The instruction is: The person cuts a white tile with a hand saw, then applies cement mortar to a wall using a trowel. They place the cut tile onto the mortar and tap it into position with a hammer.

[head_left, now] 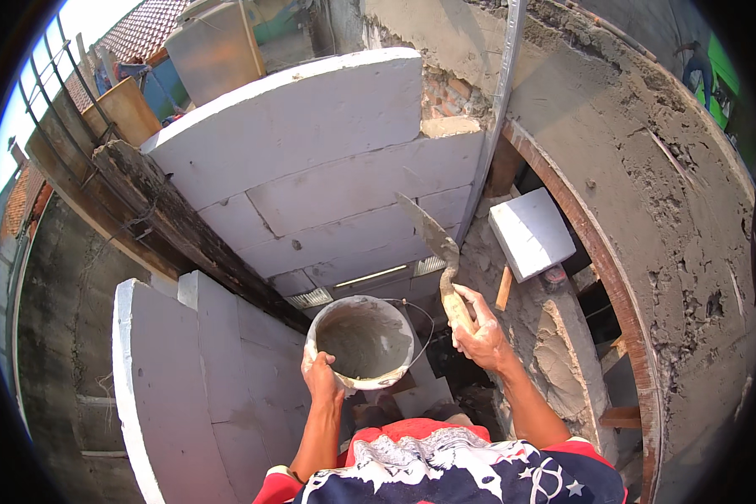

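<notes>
My left hand grips the near left rim of a round bucket, its thumb over the edge. Grey mortar coats the inside of the bucket, and a thin wire handle hangs off its right side. In my right hand is a trowel, held by its wooden handle. The trowel's blade points up and away to the left, in front of a wall of white blocks. Mortar smears show on the fingers of my right hand.
A loose white block rests on the rough ledge at right, near a small wood piece. Another block wall rises at left, beside a dark timber post and steel bars. Far off at upper right stands another person.
</notes>
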A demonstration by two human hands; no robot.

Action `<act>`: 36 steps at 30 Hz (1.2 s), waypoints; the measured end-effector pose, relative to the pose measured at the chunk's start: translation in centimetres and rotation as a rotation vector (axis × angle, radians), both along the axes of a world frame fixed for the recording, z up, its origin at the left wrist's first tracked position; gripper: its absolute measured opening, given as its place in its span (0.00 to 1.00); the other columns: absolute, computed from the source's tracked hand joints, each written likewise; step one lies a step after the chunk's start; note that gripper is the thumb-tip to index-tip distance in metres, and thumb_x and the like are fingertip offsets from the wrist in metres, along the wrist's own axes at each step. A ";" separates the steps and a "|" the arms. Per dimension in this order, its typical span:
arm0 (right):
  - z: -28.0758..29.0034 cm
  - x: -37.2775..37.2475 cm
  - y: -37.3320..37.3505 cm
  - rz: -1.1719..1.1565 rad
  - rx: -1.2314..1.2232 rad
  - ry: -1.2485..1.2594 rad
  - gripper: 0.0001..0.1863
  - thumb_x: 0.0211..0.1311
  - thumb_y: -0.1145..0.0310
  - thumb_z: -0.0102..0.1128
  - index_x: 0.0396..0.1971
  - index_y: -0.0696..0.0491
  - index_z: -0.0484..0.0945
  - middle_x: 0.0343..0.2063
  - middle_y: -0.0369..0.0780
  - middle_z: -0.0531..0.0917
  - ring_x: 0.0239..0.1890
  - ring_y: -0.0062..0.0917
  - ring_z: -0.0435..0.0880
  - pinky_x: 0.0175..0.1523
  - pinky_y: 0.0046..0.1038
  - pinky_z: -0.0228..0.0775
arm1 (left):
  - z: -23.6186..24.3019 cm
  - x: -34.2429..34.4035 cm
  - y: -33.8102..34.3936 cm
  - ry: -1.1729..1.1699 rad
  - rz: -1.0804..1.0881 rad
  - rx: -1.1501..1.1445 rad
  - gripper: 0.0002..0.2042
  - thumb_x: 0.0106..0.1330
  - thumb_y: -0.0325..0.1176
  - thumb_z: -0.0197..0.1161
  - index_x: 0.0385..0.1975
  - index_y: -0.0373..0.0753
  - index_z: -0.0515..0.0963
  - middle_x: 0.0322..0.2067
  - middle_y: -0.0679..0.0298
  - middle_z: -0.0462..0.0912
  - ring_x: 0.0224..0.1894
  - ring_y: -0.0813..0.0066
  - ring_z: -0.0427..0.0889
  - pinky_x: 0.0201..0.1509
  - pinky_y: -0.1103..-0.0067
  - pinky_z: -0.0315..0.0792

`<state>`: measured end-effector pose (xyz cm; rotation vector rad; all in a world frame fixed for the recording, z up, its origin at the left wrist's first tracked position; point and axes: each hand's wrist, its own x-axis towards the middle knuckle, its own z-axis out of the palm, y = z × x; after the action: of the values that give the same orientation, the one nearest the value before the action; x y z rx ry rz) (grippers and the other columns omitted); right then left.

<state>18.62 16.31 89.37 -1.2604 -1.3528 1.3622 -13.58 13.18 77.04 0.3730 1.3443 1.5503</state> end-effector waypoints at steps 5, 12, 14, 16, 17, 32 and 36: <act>-2.0 4.1 -4.3 0.340 0.146 -0.576 0.34 0.69 0.59 0.66 0.73 0.50 0.70 0.50 0.50 0.86 0.52 0.50 0.86 0.58 0.45 0.77 | 1.8 2.4 3.6 0.072 -0.135 0.076 0.32 0.55 0.18 0.50 0.65 0.33 0.75 0.52 0.62 0.78 0.52 0.72 0.77 0.59 0.75 0.72; -6.3 -3.5 -1.4 0.345 0.328 -1.042 0.33 0.70 0.66 0.62 0.74 0.46 0.67 0.41 0.53 0.81 0.36 0.51 0.87 0.41 0.49 0.81 | 3.1 7.2 4.8 0.411 -0.392 0.210 0.32 0.57 0.22 0.52 0.67 0.34 0.76 0.73 0.51 0.71 0.82 0.53 0.55 0.81 0.68 0.50; -7.4 -4.0 -2.5 0.430 0.307 -1.031 0.32 0.70 0.66 0.62 0.73 0.42 0.68 0.39 0.53 0.81 0.33 0.51 0.86 0.39 0.48 0.81 | 2.6 6.5 6.2 0.304 -0.346 0.153 0.32 0.57 0.22 0.52 0.66 0.33 0.77 0.71 0.52 0.73 0.81 0.53 0.56 0.81 0.67 0.50; -5.4 -3.1 -2.5 0.555 0.289 -1.114 0.31 0.70 0.65 0.62 0.73 0.41 0.68 0.38 0.53 0.80 0.33 0.51 0.86 0.38 0.48 0.80 | 4.3 6.3 6.4 0.367 -0.311 0.154 0.31 0.57 0.23 0.52 0.65 0.32 0.78 0.69 0.51 0.75 0.80 0.53 0.58 0.81 0.67 0.51; -4.1 -2.6 -2.0 0.620 0.285 -1.157 0.31 0.70 0.65 0.62 0.73 0.40 0.69 0.38 0.53 0.80 0.33 0.50 0.87 0.37 0.48 0.80 | 4.7 6.1 6.4 0.297 -0.321 0.106 0.31 0.57 0.23 0.52 0.65 0.33 0.78 0.69 0.52 0.75 0.80 0.52 0.58 0.81 0.67 0.51; -1.2 -5.0 -0.2 0.390 -0.522 -0.242 0.27 0.76 0.55 0.62 0.67 0.54 0.75 0.27 0.35 0.79 0.25 0.17 0.78 0.28 0.23 0.72 | 7.0 4.7 6.2 0.756 -0.492 0.606 0.32 0.55 0.22 0.53 0.64 0.38 0.79 0.68 0.59 0.77 0.81 0.52 0.54 0.85 0.55 0.32; 0.4 -3.0 -1.6 0.259 -0.628 0.116 0.32 0.77 0.56 0.64 0.73 0.53 0.66 0.33 0.35 0.78 0.27 0.15 0.77 0.28 0.19 0.72 | 5.9 3.1 7.9 0.046 -0.219 0.313 0.29 0.58 0.19 0.51 0.63 0.32 0.77 0.61 0.57 0.80 0.71 0.61 0.70 0.77 0.68 0.60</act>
<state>15.59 14.75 89.78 -1.3987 -1.0638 2.1177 -10.45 21.09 82.95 0.7290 1.0545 1.5738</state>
